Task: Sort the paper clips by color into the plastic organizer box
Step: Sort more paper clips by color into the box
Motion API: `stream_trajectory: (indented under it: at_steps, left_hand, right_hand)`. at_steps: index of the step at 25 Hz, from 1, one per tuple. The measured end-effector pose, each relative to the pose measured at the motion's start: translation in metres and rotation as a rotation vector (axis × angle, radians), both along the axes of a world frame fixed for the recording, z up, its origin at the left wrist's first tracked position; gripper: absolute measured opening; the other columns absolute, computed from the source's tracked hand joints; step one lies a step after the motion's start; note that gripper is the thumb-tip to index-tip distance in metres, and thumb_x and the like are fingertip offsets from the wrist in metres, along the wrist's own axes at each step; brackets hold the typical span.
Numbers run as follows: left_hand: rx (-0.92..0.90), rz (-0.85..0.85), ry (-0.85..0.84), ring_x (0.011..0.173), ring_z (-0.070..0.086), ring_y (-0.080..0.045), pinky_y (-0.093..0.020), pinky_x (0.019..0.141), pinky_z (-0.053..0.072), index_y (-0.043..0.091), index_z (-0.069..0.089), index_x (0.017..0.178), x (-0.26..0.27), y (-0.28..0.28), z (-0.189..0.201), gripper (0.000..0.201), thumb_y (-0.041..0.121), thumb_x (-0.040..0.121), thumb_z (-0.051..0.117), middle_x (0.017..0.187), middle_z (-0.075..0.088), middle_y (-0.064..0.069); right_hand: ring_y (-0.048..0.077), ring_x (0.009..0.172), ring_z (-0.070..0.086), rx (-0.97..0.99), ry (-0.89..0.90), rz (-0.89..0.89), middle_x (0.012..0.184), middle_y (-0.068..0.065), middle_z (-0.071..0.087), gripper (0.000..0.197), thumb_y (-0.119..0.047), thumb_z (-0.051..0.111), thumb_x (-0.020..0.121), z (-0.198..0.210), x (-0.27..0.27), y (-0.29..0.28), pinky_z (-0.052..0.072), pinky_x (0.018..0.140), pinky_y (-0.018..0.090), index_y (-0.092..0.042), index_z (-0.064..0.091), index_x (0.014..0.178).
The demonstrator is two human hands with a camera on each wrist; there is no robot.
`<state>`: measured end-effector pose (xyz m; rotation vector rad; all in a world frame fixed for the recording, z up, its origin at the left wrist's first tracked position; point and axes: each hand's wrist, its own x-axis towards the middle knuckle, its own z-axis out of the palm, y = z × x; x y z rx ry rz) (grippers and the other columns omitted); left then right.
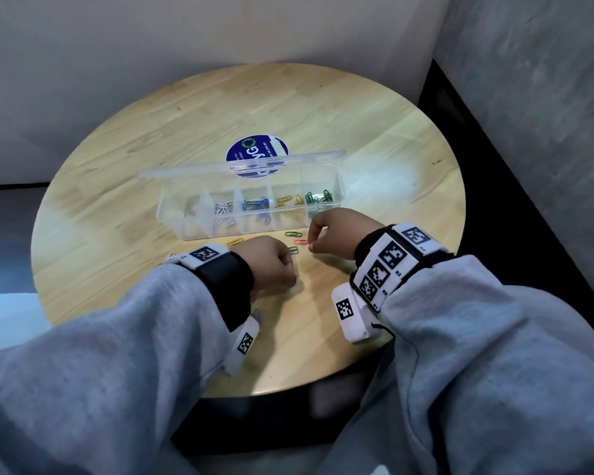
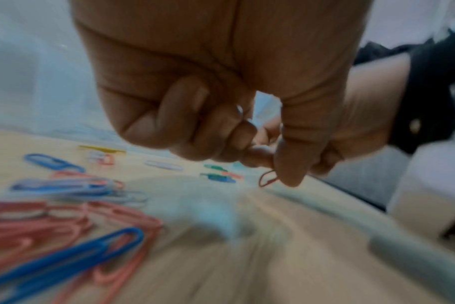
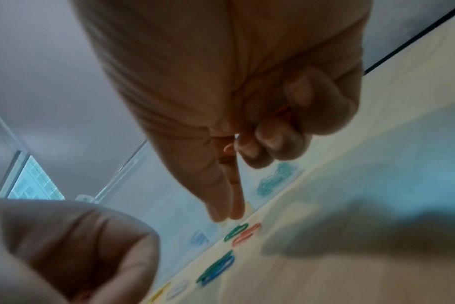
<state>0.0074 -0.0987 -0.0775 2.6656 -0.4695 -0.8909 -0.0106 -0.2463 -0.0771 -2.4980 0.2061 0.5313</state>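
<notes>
The clear organizer box (image 1: 251,214) stands open on the round wooden table (image 1: 374,138). From left to right its compartments hold nothing, white clips (image 1: 223,209), blue clips (image 1: 256,204), yellow clips (image 1: 287,200) and green clips (image 1: 319,197). My right hand (image 1: 326,236) keeps red clips (image 3: 283,114) under its curled fingers. Its thumb and forefinger meet at the end of a loose red clip (image 1: 300,241). My left hand (image 1: 276,265) is curled beside it, and a pale clip loop (image 2: 239,112) shows among its fingers.
Loose clips lie in front of the box: green (image 1: 293,233), a blue and green pair (image 1: 293,250) and yellow (image 1: 235,241). A pile of red and blue clips (image 2: 65,226) lies under my left wrist. A blue round sticker (image 1: 254,150) sits behind the lid.
</notes>
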Motion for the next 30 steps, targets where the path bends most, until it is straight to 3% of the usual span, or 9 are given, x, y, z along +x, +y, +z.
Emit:
stream_trajectory:
  at_steps: [3,5,8,14,17,20,23,27,30]
  left_hand:
    - [-0.277,0.220,0.232,0.051,0.040,-0.012,-0.020,0.049,0.032,0.019,0.055,0.061,0.010,0.025,0.008,0.020,0.013,0.076,0.067,0.059,0.052,0.001]
    - [-0.491,0.400,0.334,0.045,0.039,-0.009,-0.017,0.041,0.031,0.014,0.051,0.060,0.014,0.039,0.012,0.026,0.003,0.081,0.060,0.060,0.054,-0.002]
    - [-0.691,0.556,0.386,0.036,0.040,-0.003,-0.011,0.035,0.030,0.012,0.044,0.059,0.017,0.055,0.018,0.032,-0.007,0.085,0.050,0.045,0.057,0.002]
    - [-0.845,0.678,0.447,0.035,0.044,-0.002,-0.010,0.036,0.031,0.014,0.046,0.065,0.017,0.066,0.016,0.030,-0.008,0.086,0.047,0.043,0.057,0.003]
    - [-0.892,0.784,0.480,0.038,0.044,-0.004,-0.011,0.037,0.034,0.013,0.058,0.074,0.017,0.070,0.015,0.023,-0.001,0.087,0.046,0.046,0.053,0.004]
    - [-0.907,0.829,0.509,0.040,0.045,-0.004,-0.011,0.039,0.036,0.010,0.063,0.076,0.019,0.079,0.014,0.025,0.001,0.086,0.042,0.052,0.050,0.002]
    - [-0.941,0.852,0.521,0.039,0.047,-0.005,-0.011,0.039,0.037,0.009,0.062,0.075,0.019,0.092,0.015,0.027,0.001,0.086,0.039,0.050,0.051,0.002]
    - [-1.009,0.906,0.525,0.040,0.051,-0.005,-0.011,0.039,0.039,0.008,0.062,0.079,0.020,0.111,0.024,0.027,0.007,0.088,0.037,0.055,0.055,0.000]
    - [-0.962,0.875,0.507,0.035,0.036,-0.004,-0.012,0.037,0.023,0.012,0.060,0.080,0.022,0.119,0.039,0.018,0.015,0.088,0.045,0.051,0.041,0.005]
  right_hand:
    - [0.015,0.073,0.055,-0.013,0.028,0.010,0.087,-0.005,0.052,0.022,-0.012,0.057,0.086,-0.002,0.005,0.006,0.042,0.057,0.022,-0.024,0.065,0.104]
    - [0.012,0.064,0.054,-0.045,0.058,0.025,0.085,-0.005,0.050,0.026,-0.007,0.055,0.083,-0.004,0.007,0.011,0.043,0.053,0.022,-0.026,0.062,0.100]
    - [0.016,0.073,0.054,-0.146,0.050,0.072,0.092,-0.002,0.053,0.022,-0.005,0.054,0.081,-0.008,0.010,0.013,0.041,0.054,0.023,-0.024,0.059,0.092]
    - [0.018,0.082,0.053,-0.200,0.037,0.066,0.091,-0.001,0.057,0.008,-0.017,0.063,0.083,-0.015,0.011,0.010,0.037,0.055,0.024,-0.018,0.056,0.087]
    - [0.023,0.088,0.058,-0.232,0.095,0.056,0.094,0.005,0.063,0.012,-0.021,0.063,0.084,-0.020,0.015,0.010,0.046,0.070,0.028,-0.011,0.062,0.090]
    - [0.025,0.078,0.059,-0.239,0.167,0.047,0.085,0.010,0.065,0.010,-0.019,0.065,0.079,-0.026,0.016,0.009,0.048,0.071,0.031,-0.009,0.062,0.078]
    - [0.024,0.068,0.056,-0.169,0.210,-0.004,0.073,0.009,0.062,0.005,-0.014,0.065,0.073,-0.022,0.012,0.008,0.045,0.064,0.029,-0.012,0.062,0.072]
    - [0.018,0.048,0.047,0.062,0.186,-0.164,0.059,0.005,0.060,0.016,-0.010,0.060,0.079,-0.008,-0.001,0.007,0.040,0.054,0.025,-0.011,0.054,0.064]
    - [0.016,0.044,0.042,0.365,0.218,-0.300,0.066,0.012,0.062,0.021,-0.001,0.056,0.084,-0.001,-0.008,0.021,0.037,0.045,0.025,-0.009,0.050,0.066]
